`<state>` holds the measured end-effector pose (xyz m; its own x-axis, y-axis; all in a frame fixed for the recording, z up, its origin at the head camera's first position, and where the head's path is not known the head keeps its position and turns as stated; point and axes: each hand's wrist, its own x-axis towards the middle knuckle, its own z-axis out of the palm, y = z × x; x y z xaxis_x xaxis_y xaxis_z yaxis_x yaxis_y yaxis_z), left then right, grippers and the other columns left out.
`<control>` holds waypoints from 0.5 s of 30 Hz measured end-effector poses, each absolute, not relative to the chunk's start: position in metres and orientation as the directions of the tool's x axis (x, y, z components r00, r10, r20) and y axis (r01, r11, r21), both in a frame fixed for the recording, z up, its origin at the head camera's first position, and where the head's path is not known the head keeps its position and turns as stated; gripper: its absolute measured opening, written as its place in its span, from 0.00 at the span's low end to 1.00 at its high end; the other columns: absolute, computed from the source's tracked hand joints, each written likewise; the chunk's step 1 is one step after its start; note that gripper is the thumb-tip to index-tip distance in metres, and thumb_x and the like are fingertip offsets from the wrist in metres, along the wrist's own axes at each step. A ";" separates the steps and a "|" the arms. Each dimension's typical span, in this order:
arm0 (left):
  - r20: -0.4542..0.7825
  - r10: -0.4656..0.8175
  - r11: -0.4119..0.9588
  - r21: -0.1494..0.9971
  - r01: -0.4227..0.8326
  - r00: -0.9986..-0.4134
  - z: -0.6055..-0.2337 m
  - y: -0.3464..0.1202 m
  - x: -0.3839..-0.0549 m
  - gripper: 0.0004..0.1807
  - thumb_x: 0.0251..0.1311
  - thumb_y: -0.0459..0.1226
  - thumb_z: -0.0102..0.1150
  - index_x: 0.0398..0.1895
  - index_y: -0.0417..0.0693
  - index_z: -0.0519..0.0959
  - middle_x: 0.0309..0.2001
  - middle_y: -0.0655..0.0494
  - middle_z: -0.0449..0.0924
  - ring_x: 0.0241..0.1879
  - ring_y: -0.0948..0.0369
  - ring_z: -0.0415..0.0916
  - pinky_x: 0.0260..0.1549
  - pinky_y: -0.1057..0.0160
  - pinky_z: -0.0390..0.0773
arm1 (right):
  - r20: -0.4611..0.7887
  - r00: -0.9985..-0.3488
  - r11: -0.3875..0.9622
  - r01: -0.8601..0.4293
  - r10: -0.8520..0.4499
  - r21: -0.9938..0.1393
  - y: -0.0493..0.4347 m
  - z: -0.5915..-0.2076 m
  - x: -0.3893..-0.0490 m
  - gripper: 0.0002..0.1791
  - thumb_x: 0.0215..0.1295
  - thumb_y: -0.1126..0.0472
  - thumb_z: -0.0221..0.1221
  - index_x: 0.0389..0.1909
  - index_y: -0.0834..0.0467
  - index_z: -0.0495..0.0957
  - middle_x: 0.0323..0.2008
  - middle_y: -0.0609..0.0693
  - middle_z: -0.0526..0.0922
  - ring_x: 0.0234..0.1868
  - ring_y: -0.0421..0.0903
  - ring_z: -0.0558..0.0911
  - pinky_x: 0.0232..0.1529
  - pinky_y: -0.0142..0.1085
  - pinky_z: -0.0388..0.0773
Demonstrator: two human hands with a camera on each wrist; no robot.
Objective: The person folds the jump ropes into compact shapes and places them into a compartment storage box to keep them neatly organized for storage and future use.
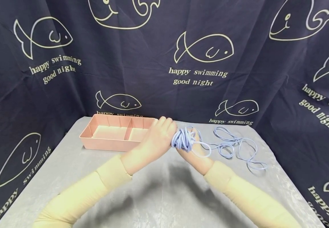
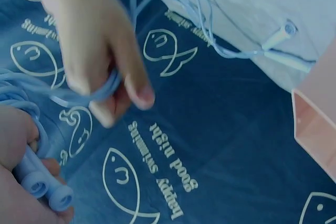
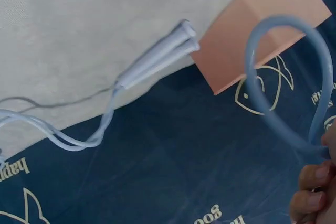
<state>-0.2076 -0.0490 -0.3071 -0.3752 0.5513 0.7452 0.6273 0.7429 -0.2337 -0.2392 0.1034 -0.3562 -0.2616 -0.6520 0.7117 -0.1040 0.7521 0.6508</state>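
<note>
My left hand (image 1: 160,134) grips a bundled blue jump rope (image 1: 182,139); in the left wrist view its two handles (image 2: 44,187) stick out between the fingers. Close on the right, my right hand (image 2: 94,38) pinches a stretch of the same rope running from the bundle. A loop of blue cord (image 3: 251,66) stands out by the fingers (image 3: 310,200) in the right wrist view. Another light blue jump rope (image 1: 235,142) lies loosely tangled on the table, right of the hands. Its paired handles (image 3: 157,51) show in the right wrist view and are hidden in the head view.
A pink tray (image 1: 104,144) with a divider stands on the table behind and left of my left hand, partly covered by it. The grey table (image 1: 158,196) ends at a dark blue curtain (image 1: 153,63) printed with fish, which hangs at the back and both sides.
</note>
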 end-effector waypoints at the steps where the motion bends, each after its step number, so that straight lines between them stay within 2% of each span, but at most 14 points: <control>1: 0.735 0.568 0.728 -0.239 0.643 -0.370 -0.310 -0.048 -0.206 0.10 0.46 0.32 0.60 0.33 0.43 0.71 0.30 0.52 0.71 0.30 0.54 0.66 0.26 0.61 0.62 | 0.698 -0.301 0.751 -0.117 -0.650 0.649 0.103 -0.351 -0.235 0.08 0.57 0.63 0.48 0.20 0.54 0.68 0.17 0.45 0.69 0.19 0.42 0.67 0.23 0.35 0.64; 3: 0.713 0.605 0.696 -0.258 0.670 -0.354 -0.315 -0.046 -0.202 0.13 0.46 0.34 0.62 0.36 0.41 0.73 0.33 0.51 0.74 0.33 0.54 0.68 0.28 0.61 0.64 | 0.711 -0.337 0.781 -0.153 -0.618 0.606 0.103 -0.344 -0.232 0.07 0.56 0.62 0.46 0.20 0.55 0.68 0.16 0.46 0.69 0.19 0.42 0.66 0.26 0.35 0.62; 6: 0.654 0.679 0.649 -0.320 0.691 -0.334 -0.323 -0.044 -0.197 0.14 0.47 0.35 0.61 0.38 0.43 0.74 0.37 0.52 0.75 0.37 0.55 0.70 0.31 0.62 0.65 | 0.754 -0.360 0.835 -0.245 -0.550 0.492 0.104 -0.338 -0.239 0.11 0.62 0.60 0.43 0.22 0.57 0.67 0.16 0.49 0.69 0.18 0.45 0.67 0.26 0.38 0.62; 7: 0.635 0.699 0.634 -0.336 0.696 -0.330 -0.325 -0.043 -0.196 0.13 0.47 0.34 0.61 0.38 0.44 0.74 0.37 0.53 0.75 0.37 0.56 0.70 0.32 0.62 0.65 | 0.796 -0.325 0.841 -0.381 -0.510 0.384 0.103 -0.338 -0.245 0.14 0.63 0.58 0.42 0.21 0.59 0.67 0.14 0.53 0.69 0.16 0.49 0.66 0.24 0.42 0.60; 8: 0.615 0.717 0.623 -0.354 0.698 -0.328 -0.327 -0.043 -0.194 0.11 0.48 0.34 0.60 0.36 0.45 0.73 0.36 0.54 0.75 0.37 0.56 0.70 0.32 0.63 0.65 | 0.819 -0.295 0.842 -0.400 -0.492 0.362 0.103 -0.339 -0.250 0.15 0.65 0.58 0.42 0.21 0.60 0.68 0.13 0.54 0.69 0.16 0.51 0.67 0.24 0.43 0.60; 12: 0.555 0.761 0.595 -0.392 0.702 -0.336 -0.331 -0.044 -0.192 0.09 0.48 0.36 0.60 0.34 0.49 0.72 0.35 0.57 0.73 0.36 0.58 0.69 0.34 0.63 0.64 | 0.840 -0.259 0.845 -0.399 -0.476 0.356 0.107 -0.339 -0.262 0.19 0.70 0.56 0.39 0.21 0.61 0.66 0.13 0.56 0.69 0.17 0.55 0.68 0.23 0.46 0.58; 15: 0.508 0.792 0.571 -0.421 0.705 -0.338 -0.332 -0.045 -0.193 0.12 0.46 0.38 0.63 0.35 0.50 0.73 0.35 0.57 0.73 0.37 0.58 0.70 0.36 0.63 0.66 | 0.841 -0.234 0.841 -0.385 -0.487 0.380 0.110 -0.335 -0.265 0.16 0.67 0.58 0.44 0.21 0.61 0.66 0.13 0.55 0.68 0.17 0.55 0.68 0.24 0.46 0.58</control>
<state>-0.1926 -0.0454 -0.3319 -0.3382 0.7922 0.5080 0.7048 0.5709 -0.4210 -0.2655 0.1102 -0.3349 -0.2343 -0.4875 0.8411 -0.3850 0.8410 0.3802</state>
